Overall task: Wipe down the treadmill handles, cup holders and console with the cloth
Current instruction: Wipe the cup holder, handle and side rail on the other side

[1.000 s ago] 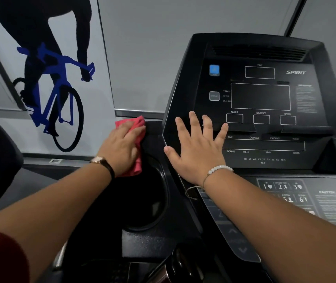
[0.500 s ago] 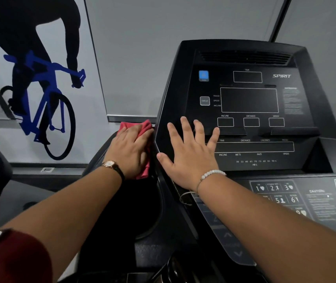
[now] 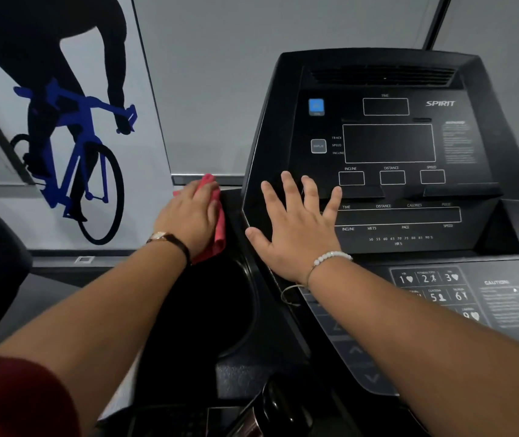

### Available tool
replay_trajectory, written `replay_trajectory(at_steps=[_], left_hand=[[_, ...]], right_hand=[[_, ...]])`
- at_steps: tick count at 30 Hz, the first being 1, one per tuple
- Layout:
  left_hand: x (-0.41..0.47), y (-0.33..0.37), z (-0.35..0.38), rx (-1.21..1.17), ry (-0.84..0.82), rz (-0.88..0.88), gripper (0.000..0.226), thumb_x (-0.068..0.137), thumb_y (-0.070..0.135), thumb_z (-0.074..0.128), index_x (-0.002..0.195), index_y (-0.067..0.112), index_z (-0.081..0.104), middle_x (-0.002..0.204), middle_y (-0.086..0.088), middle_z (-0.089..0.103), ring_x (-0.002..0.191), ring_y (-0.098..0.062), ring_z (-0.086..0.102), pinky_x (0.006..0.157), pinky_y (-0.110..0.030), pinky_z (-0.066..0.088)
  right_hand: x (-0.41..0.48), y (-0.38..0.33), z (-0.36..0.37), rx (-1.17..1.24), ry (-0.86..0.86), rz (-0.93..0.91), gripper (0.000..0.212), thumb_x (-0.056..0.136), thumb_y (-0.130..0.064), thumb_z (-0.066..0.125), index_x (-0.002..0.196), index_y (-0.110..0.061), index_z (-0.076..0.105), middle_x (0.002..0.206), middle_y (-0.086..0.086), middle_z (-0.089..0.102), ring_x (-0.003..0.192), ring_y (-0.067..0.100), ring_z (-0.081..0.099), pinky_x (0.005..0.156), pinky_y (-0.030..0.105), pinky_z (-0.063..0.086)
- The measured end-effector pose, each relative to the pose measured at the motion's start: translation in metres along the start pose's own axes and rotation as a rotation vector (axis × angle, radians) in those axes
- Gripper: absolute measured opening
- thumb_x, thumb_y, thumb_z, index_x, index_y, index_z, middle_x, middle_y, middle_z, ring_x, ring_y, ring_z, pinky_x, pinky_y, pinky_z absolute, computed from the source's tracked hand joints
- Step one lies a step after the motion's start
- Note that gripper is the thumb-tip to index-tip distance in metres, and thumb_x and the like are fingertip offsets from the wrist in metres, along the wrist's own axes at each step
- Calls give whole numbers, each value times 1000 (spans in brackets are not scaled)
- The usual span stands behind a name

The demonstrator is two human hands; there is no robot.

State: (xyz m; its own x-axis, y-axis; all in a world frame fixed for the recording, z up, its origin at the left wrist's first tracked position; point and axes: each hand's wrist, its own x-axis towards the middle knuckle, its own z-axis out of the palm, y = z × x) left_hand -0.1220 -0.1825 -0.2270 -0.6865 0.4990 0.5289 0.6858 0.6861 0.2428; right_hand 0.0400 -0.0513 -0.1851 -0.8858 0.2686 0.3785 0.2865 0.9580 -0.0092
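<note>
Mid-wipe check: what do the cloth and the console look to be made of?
Cloth: soft pink-red fabric, matte, perhaps microfibre; it creases and bunches under the left hand. Console: hard black plastic, probably, semi-matte with a faint sheen on its bevelled edges and printed white lettering.

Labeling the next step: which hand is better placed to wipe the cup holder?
Left. The left hand presses the cloth at the cup holder far rim; the right hand lies flat and bare on the console.
</note>
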Motion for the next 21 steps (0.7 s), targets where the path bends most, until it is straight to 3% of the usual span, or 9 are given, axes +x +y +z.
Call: replay_trajectory(at_steps=[2,4,6,7,9,11,16,18,21], left_hand=[[5,23,6,-41,114,-266,37,97,29,37,127,16,53,136,-11,49,117,-34,49,100,-41,36],[-4,40,12,6,164,-308,37,97,27,38,129,16,52,139,-12,47,125,-32,43,110,-43,25],[-18,36,17,63,114,-142,43,96,31,34,137,19,44,147,-9,38,136,-28,33,116,-43,10],[-23,27,18,102,75,2,47,95,33,32,139,21,41,148,-9,37,137,-28,32,116,-44,11],[-20,1,12,186,-22,286,52,91,38,32,140,22,40,146,-10,40,133,-30,38,114,-48,21],[-5,-15,2,168,-89,396,51,92,39,32,138,21,44,145,-8,42,129,-29,44,111,-44,29],[15,22,1,19,0,-104,37,96,31,36,123,15,55,122,-12,57,110,-33,53,95,-39,39],[21,32,-1,42,1,-194,33,93,31,38,113,13,57,113,-12,59,102,-33,55,87,-39,41],[30,22,-7,1,-22,-190,24,92,37,37,91,16,50,96,-8,58,82,-27,50,70,-34,37]], right_hand=[[0,0,0,-2,0,-1,75,88,-63,28,150,-28,8,159,5,1,144,33,-4,107,66,-12],[0,0,0,-3,-1,0,75,88,-63,27,150,-27,8,159,5,0,144,32,-5,107,66,-12],[0,0,-1,-1,-4,-1,74,88,-63,27,150,-28,8,159,5,0,144,32,-5,107,65,-12],[0,0,-1,-2,-7,-1,74,88,-63,27,150,-28,7,159,5,0,144,32,-5,107,65,-13],[0,0,0,-7,-9,-1,74,88,-63,27,151,-28,7,159,5,0,144,32,-5,106,65,-13],[1,0,0,-10,-8,1,74,88,-63,27,151,-28,7,158,5,0,144,32,-5,106,66,-13],[0,0,-2,-17,-8,1,75,88,-63,26,151,-27,6,159,5,0,144,33,-5,107,66,-11],[0,-1,-2,-13,-11,1,75,88,-63,27,150,-27,6,159,5,0,144,33,-5,107,66,-11],[0,-1,-2,-15,-13,0,75,88,-64,26,150,-28,6,159,5,0,144,33,-5,107,66,-11]])
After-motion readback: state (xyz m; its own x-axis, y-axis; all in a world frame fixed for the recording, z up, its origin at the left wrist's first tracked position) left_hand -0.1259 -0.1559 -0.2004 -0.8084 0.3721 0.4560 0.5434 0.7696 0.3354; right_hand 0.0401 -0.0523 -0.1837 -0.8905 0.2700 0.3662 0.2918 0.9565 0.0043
